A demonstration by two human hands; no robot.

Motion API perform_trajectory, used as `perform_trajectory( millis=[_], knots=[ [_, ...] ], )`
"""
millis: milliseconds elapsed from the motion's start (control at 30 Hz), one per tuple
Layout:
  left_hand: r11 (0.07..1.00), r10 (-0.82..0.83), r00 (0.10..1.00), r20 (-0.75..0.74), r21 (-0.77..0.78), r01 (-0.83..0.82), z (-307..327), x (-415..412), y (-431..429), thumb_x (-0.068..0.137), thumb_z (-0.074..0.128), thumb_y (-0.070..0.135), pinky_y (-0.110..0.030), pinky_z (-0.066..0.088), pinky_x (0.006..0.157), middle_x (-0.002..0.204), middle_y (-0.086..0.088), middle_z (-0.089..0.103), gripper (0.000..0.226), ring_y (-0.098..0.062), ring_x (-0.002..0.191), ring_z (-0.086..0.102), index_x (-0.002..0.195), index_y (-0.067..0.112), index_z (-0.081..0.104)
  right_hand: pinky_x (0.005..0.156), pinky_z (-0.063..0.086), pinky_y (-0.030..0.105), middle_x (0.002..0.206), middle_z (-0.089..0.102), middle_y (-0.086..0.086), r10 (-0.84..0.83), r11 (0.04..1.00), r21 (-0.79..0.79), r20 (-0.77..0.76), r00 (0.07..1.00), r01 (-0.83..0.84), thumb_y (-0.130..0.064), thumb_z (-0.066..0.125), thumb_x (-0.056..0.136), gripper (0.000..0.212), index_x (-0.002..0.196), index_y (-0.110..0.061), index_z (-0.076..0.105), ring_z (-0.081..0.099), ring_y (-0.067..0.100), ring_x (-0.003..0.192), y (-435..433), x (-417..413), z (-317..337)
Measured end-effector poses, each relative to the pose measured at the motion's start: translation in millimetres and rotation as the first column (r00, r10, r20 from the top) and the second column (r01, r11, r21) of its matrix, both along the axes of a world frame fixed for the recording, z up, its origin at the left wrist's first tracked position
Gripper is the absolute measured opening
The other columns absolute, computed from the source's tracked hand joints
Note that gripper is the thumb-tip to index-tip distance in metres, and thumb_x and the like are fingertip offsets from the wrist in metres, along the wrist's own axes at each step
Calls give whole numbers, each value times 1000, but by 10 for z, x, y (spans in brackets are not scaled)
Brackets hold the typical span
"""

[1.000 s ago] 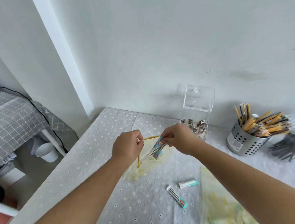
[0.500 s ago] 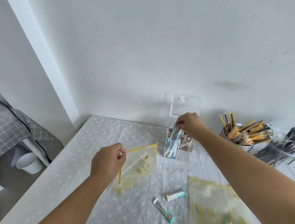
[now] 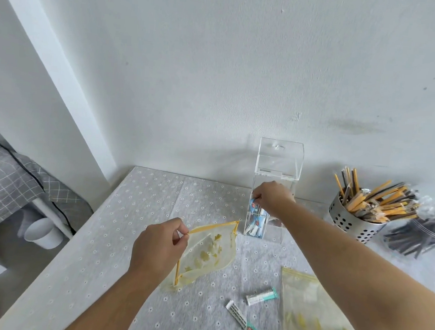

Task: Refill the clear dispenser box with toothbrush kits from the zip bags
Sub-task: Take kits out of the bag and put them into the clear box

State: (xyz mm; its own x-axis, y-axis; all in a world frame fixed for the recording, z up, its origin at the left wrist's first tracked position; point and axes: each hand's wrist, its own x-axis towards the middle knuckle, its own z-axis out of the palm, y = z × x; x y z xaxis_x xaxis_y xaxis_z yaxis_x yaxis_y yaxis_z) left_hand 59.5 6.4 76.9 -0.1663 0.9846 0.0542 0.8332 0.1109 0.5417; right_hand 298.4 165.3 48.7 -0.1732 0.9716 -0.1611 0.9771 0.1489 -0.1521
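While we refill, kits (image 3: 256,214): likely light, slick; right hand (image 3: 273,198) pinches their tops.
Zip bag (image 3: 209,252): limp; left hand (image 3: 158,246) fingers pinch rim.
Dispenser box (image 3: 279,159): rigid, probably tippy.

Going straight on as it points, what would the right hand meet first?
Likely the toothbrush kits standing inside the clear dispenser box: the right hand points down into it, pinching one kit. Depth is unclear.

The dispenser box (image 3: 279,164) at the far edge is clear, glossy plastic. The smaller zip bag (image 3: 209,252) and the larger zip bag (image 3: 312,302) are thin, translucent, crinkled film. 2 loose toothbrush kits (image 3: 262,296) wear shiny wrappers. The tablecloth (image 3: 127,236) is matt cloth; the right-edge holder (image 3: 350,222), perforated brushed metal.
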Motion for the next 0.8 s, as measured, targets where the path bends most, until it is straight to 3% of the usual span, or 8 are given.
perform_trajectory(
  millis=[200, 367, 600, 733, 800],
  knots=[
    [1000, -8, 1000, 3, -16, 9, -2, 27, 28, 84, 64, 24, -22, 41, 49, 55, 8, 60, 11, -8, 56, 59, 74, 28, 62, 71, 44, 27, 103, 68, -5, 63, 995, -82, 118, 991, -53, -33, 62, 88, 17, 101, -27, 71, 64, 21, 99, -66, 10, -49],
    [1000, -14, 1000, 1, -21, 14, -1, 43, 33, 84, 64, 24, -22, 43, 51, 54, 8, 59, 10, -8, 56, 59, 75, 28, 63, 77, 49, 30, 107, 67, -3, 5, 1000, -27, 77, 997, -3, -41, 59, 87, 24, 105, -29, 68, 63, 23, 100, -72, 29, -95],
    [1000, -8, 1000, -4, -20, 8, -6, 30, 11, 84, 65, 25, -18, 35, 47, 55, 10, 59, 13, -6, 54, 58, 73, 30, 61, 65, 47, 24, 93, 74, -3, -76, 997, -31, 7, 997, 76, -19, 60, 83, 18, 92, -27, 74, 67, 20, 87, -46, -81, -157],
    [1000, -7, 1000, -6, -18, 7, -26, 28, 12, 84, 65, 25, -17, 35, 47, 54, 10, 58, 12, -7, 53, 58, 74, 30, 61, 62, 46, 24, 90, 73, 1, -70, 995, -61, 51, 996, 73, -19, 61, 84, 13, 90, -18, 73, 68, 22, 83, -40, -73, -195],
    [1000, -8, 1000, -9, -21, 8, -41, 27, 13, 84, 65, 26, -18, 36, 48, 55, 10, 59, 13, -6, 54, 58, 73, 30, 61, 58, 44, 24, 74, 67, 0, -57, 996, -56, 98, 994, 63, -16, 60, 85, 11, 81, -16, 69, 62, 22, 71, -31, -78, -208]
  ],
)
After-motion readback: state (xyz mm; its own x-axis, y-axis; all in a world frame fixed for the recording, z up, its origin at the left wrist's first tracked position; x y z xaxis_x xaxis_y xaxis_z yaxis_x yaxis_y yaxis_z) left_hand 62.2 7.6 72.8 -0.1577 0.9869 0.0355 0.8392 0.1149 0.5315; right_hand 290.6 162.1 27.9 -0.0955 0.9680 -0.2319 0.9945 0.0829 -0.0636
